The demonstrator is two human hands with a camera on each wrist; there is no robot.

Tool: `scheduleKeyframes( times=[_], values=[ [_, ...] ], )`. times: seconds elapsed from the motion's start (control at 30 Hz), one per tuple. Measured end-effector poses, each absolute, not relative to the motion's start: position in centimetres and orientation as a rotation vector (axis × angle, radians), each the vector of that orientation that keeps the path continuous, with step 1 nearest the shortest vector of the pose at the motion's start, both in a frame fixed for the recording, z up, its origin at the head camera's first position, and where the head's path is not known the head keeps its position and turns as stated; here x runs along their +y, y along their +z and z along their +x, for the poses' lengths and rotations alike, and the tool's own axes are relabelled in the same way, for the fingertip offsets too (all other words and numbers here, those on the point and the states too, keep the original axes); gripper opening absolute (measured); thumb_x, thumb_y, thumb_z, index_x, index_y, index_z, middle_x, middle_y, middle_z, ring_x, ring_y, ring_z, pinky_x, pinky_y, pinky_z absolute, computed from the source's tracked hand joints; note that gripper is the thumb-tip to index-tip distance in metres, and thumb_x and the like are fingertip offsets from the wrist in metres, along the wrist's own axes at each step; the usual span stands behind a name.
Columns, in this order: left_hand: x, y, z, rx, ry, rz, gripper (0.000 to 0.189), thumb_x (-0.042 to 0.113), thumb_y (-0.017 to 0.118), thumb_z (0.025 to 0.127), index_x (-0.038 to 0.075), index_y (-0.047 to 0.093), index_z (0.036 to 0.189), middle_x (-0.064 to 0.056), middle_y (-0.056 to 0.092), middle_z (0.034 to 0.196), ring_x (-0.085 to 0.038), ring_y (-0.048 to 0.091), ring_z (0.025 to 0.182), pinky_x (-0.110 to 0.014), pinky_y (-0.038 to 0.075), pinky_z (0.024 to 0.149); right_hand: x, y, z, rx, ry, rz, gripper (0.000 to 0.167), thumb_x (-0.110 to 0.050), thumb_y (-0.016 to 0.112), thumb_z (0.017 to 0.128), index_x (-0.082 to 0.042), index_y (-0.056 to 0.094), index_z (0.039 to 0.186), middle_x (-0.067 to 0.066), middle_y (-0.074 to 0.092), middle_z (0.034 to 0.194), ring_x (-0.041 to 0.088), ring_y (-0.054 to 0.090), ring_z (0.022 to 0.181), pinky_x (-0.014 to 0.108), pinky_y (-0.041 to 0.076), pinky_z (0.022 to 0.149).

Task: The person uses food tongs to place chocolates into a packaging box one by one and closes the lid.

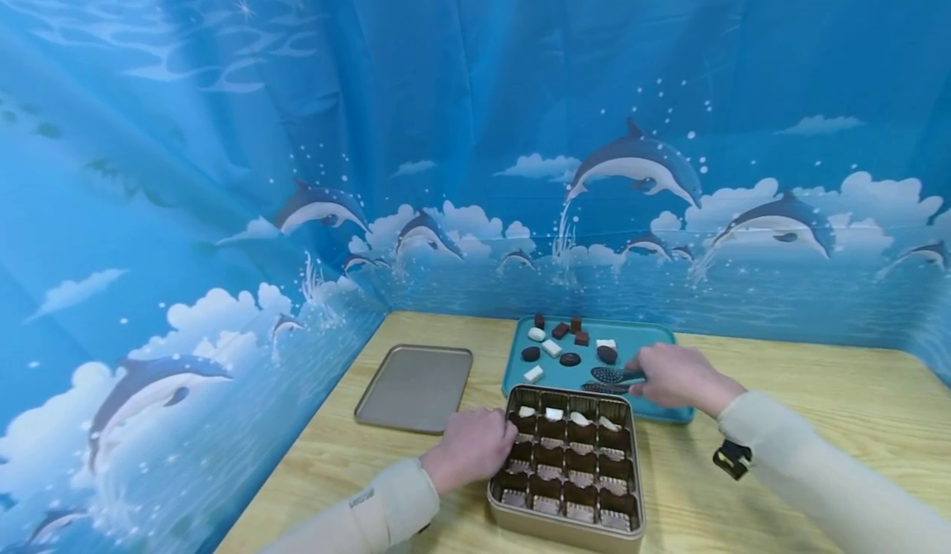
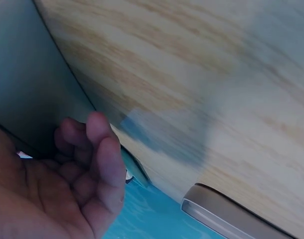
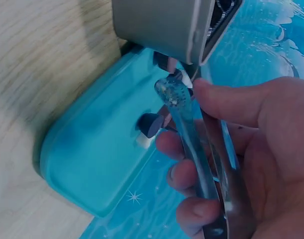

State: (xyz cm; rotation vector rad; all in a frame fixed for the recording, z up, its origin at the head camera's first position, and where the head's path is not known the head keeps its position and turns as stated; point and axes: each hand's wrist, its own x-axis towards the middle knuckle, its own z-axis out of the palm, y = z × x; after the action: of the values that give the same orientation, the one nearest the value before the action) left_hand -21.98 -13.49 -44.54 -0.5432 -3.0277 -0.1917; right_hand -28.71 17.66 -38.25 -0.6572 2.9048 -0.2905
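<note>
My right hand holds dark tongs with perforated, spoon-shaped ends, over the front right of a teal tray. In the right wrist view, thumb and fingers wrap the tongs, whose ends stand slightly apart. Near them is a dark round chocolate. A bronze tin box with a brown divided insert stands in front of the tray; white pieces lie in its back row. At its left rim is my left hand. Its curled fingers lie against the box wall; the thumb is hidden.
On the teal tray lie brown cubes, dark ovals and white pieces. A flat bronze lid lies left of the tray on the wooden table. A dolphin-print curtain closes off the back and left.
</note>
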Motion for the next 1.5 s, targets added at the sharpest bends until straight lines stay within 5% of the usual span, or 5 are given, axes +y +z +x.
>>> scheduleKeyframes(
  times=[0.3, 0.6, 0.83, 1.27, 1.5],
  values=[
    [-13.3, -44.7, -22.0, -3.024, -0.206, -0.53, 0.042, 0.034, 0.039, 0.105, 0.019, 0.047, 0.066, 0.002, 0.047, 0.06, -0.014, 0.046, 0.052, -0.033, 0.042, 0.047, 17.5, -39.1, -28.8, 2.92, -0.276, -0.688, 0.034, -0.018, 0.075, 0.089, -0.003, 0.072, 0.119, 0.016, 0.072, 0.119, 0.037, 0.071, 0.099, 0.053, 0.059, 0.073],
    [-13.3, -44.9, -21.9, -3.035, -0.2, -0.527, 0.043, 0.034, 0.039, 0.105, 0.019, 0.047, 0.066, 0.001, 0.048, 0.061, -0.015, 0.047, 0.052, -0.033, 0.044, 0.047, 17.7, -40.1, -28.9, 2.965, -0.296, -0.654, 0.028, -0.015, 0.072, 0.091, -0.005, 0.073, 0.118, 0.015, 0.073, 0.118, 0.024, 0.071, 0.077, 0.032, 0.05, 0.05],
    [-13.3, -45.0, -21.8, -3.032, -0.2, -0.527, 0.043, 0.034, 0.04, 0.105, 0.018, 0.047, 0.066, 0.001, 0.048, 0.06, -0.015, 0.047, 0.052, -0.034, 0.044, 0.047, 18.0, -39.5, -28.5, 2.967, -0.387, -0.626, 0.027, -0.015, 0.068, 0.094, -0.005, 0.072, 0.119, 0.016, 0.072, 0.121, 0.01, 0.037, 0.044, 0.023, 0.028, 0.041],
    [-13.4, -44.9, -21.7, -3.047, -0.259, -0.529, 0.041, 0.033, 0.039, 0.105, 0.018, 0.047, 0.068, 0.003, 0.046, 0.059, -0.013, 0.045, 0.05, -0.03, 0.04, 0.046, 19.2, -35.9, -25.3, 2.995, -0.436, -0.706, 0.032, -0.02, 0.069, 0.094, -0.008, 0.071, 0.124, 0.014, 0.073, 0.119, 0.007, 0.024, 0.04, 0.019, 0.023, 0.039],
    [-13.6, -44.6, -22.1, -3.04, -0.241, -0.553, 0.041, 0.032, 0.04, 0.106, 0.018, 0.047, 0.067, 0.004, 0.043, 0.058, -0.012, 0.043, 0.048, -0.028, 0.038, 0.042, 19.7, -34.6, -22.4, 2.981, -0.433, -0.746, 0.034, -0.024, 0.072, 0.091, -0.013, 0.072, 0.123, 0.007, 0.075, 0.117, 0.006, 0.031, 0.041, 0.023, 0.029, 0.041]
  ],
)
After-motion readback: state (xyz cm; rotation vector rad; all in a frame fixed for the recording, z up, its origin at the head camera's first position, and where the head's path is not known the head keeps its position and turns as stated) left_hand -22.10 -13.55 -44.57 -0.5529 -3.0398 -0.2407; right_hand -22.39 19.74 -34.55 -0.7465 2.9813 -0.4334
